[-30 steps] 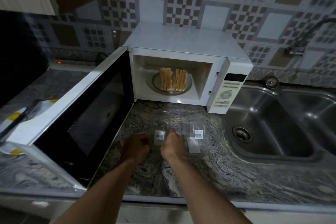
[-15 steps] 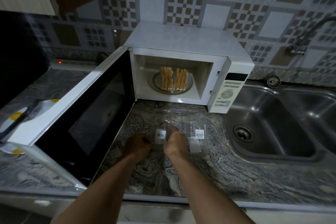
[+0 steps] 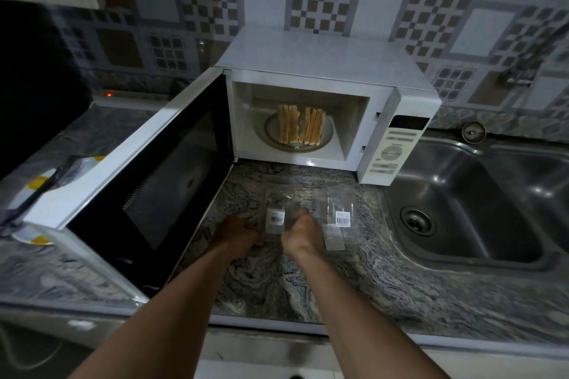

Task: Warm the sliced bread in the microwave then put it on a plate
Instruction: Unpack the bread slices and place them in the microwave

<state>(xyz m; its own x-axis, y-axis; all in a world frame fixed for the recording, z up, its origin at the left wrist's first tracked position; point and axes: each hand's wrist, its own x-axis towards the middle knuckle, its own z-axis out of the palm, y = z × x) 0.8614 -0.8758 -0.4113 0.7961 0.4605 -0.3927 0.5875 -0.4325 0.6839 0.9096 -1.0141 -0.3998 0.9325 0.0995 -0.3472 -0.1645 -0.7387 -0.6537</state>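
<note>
Several slices of bread (image 3: 300,128) stand on edge on the glass turntable (image 3: 327,141) inside the white microwave (image 3: 323,58). Its door (image 3: 154,163) hangs wide open to the left. On the counter in front lies a clear plastic package (image 3: 275,215) with a barcode label. My left hand (image 3: 237,232) is curled at its lower left edge. My right hand (image 3: 300,230) is curled at its right edge. Both hands seem to pinch the plastic. A white plate with yellow marks (image 3: 30,194) lies left of the door, partly hidden by it.
A second clear package (image 3: 341,215) with a barcode lies just right of my right hand. A steel sink (image 3: 471,215) fills the right side, with a tap (image 3: 520,71) on the tiled wall. The marble counter (image 3: 308,280) runs to the front edge.
Both hands stay at the left package's edges, barely shifted. The bread and the door have not moved.
</note>
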